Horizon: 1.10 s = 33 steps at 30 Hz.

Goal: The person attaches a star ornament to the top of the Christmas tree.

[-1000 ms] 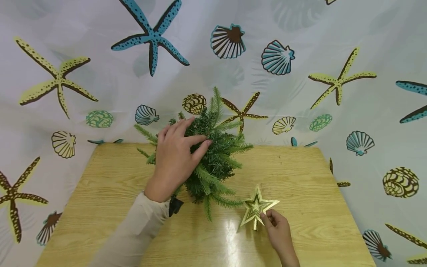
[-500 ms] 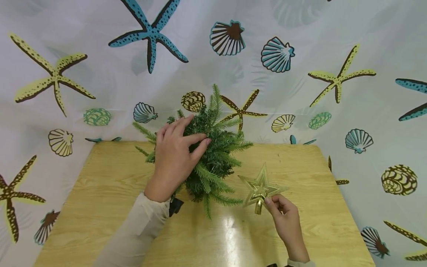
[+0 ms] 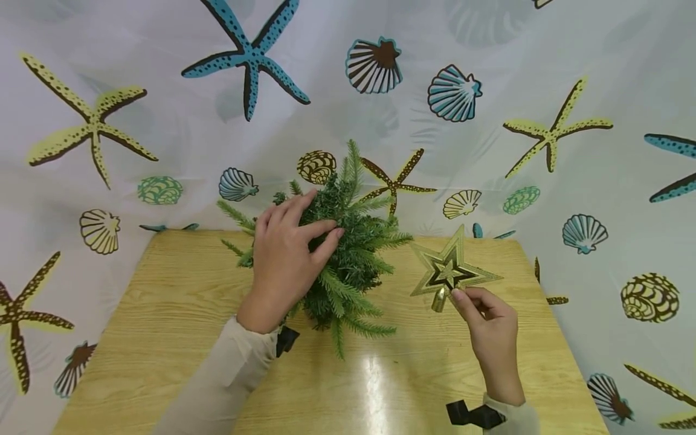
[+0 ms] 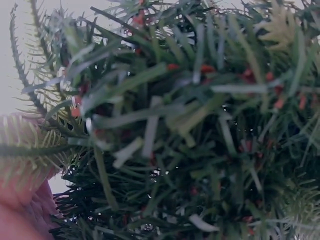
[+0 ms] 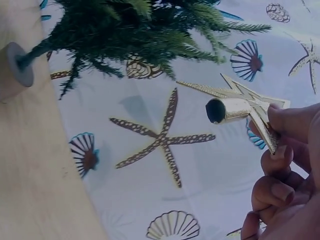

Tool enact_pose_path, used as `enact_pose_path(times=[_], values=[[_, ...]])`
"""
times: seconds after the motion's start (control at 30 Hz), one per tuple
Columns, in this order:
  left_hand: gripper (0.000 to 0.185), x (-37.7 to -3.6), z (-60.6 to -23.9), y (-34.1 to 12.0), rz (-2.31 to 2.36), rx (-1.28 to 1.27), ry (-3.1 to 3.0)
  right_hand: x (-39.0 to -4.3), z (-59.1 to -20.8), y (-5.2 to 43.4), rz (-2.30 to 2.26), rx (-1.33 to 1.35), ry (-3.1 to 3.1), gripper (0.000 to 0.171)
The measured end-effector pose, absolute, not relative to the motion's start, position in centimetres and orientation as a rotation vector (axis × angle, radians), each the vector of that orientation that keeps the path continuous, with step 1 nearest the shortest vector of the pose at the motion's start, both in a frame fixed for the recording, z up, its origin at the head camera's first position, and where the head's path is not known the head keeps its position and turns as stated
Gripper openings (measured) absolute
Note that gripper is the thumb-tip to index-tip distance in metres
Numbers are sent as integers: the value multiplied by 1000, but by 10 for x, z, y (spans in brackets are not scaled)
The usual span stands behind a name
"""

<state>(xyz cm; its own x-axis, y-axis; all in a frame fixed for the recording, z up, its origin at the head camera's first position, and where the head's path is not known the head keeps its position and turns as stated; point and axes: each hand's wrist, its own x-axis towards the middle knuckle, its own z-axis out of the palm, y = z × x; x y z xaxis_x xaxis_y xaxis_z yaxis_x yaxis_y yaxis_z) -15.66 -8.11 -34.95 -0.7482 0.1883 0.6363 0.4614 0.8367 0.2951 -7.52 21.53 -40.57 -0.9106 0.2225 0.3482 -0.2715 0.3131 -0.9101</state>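
Observation:
A small green artificial fir tree (image 3: 348,254) stands on the wooden table (image 3: 163,326). My left hand (image 3: 285,254) grips its upper branches from the left side. The left wrist view is filled with the tree's needles (image 4: 190,130). My right hand (image 3: 486,317) pinches a gold star topper (image 3: 450,269) by its lower edge, lifted off the table to the right of the tree. In the right wrist view the star topper (image 5: 245,107) shows its hollow socket, with the tree (image 5: 130,30) and its round base (image 5: 20,62) at the upper left.
A curtain (image 3: 489,151) printed with starfish and shells hangs behind and around the table. The table's front half (image 3: 380,380) is bare, glossy wood. Black wrist straps (image 3: 470,415) sit on both sleeves.
My right hand has lifted the gold star off the table and carried it up and to the right. The left hand has stayed on the tree.

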Motion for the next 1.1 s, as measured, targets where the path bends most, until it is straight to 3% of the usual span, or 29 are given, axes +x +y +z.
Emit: enact_pose_path(times=[1.1], values=[[28, -156, -350, -83, -585, -472, -2420, -116, -288, 170, 1501, 477, -1975, 13]])
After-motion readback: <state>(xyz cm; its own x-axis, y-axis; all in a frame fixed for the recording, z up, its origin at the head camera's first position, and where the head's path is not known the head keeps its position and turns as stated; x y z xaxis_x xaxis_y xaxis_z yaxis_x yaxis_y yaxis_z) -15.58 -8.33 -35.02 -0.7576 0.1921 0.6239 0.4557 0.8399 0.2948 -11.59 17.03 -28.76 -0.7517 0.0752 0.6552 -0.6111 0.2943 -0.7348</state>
